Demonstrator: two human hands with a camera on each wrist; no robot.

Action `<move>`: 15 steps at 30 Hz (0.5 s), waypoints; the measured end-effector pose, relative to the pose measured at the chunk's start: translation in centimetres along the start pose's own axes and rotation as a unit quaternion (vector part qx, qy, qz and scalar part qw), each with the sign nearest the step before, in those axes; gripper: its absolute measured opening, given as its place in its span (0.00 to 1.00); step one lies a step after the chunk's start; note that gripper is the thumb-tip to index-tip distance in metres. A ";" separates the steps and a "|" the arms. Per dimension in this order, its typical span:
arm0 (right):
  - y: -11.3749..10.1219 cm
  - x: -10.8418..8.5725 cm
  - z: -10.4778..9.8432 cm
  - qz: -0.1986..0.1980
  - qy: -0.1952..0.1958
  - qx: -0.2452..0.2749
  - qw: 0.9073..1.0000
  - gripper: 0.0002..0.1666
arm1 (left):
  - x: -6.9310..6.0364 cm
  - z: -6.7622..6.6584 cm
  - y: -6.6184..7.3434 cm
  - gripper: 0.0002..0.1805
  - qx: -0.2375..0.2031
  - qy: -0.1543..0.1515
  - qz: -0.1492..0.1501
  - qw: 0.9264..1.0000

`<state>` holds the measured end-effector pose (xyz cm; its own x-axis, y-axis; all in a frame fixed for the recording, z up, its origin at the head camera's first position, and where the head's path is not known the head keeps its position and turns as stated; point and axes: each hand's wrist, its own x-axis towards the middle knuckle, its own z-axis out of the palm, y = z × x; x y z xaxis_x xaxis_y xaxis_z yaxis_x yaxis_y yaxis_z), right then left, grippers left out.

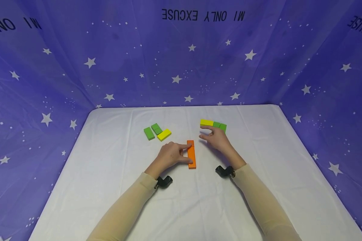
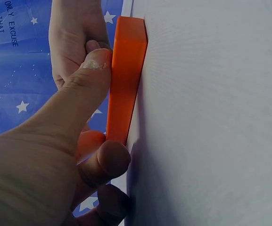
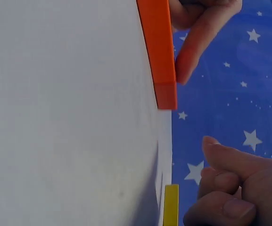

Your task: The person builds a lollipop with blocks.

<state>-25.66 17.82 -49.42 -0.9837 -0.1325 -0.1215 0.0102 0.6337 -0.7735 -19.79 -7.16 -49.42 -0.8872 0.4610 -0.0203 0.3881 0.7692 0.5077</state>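
Orange blocks lie end to end in a strip on the white table, a seam showing near the far end. My left hand rests thumb and index fingertips on the strip, spread apart along it. In the left wrist view the thumb presses against the orange block. To the right, my right hand holds nothing, its thumb and index finger apart. Its fingertips are near a yellow block and two green blocks, partly hidden by the hand. The right wrist view shows the yellow block beside the fingers.
Left of the strip lie green blocks and a yellow block. A white cloth covers the table. Blue starry curtain stands behind and at both sides. Black wrist cameras sit under the sleeves.
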 end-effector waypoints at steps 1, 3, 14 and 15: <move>0.1 0.1 -0.2 0.001 0.006 0.005 1.000 0.32 | 0.0 0.0 0.0 0.43 0.000 0.000 0.000 1.000; 0.3 0.3 -0.6 -0.001 0.020 0.010 1.000 0.32 | 0.0 0.0 0.0 0.43 0.002 -0.002 -0.002 1.000; 1.9 1.9 -2.4 0.034 0.077 0.012 0.996 0.34 | 0.0 0.1 0.0 0.43 -0.004 -0.005 -0.005 1.000; 1.9 2.0 -2.5 0.038 0.078 0.014 0.996 0.34 | -0.1 0.1 0.0 0.43 -0.005 -0.005 -0.004 1.000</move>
<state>-28.04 20.69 -49.61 -0.9957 0.0376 -0.0842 0.0895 0.6149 -0.7835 -19.71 -7.14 -49.48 -0.8880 0.4587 -0.0327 0.3778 0.7682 0.5169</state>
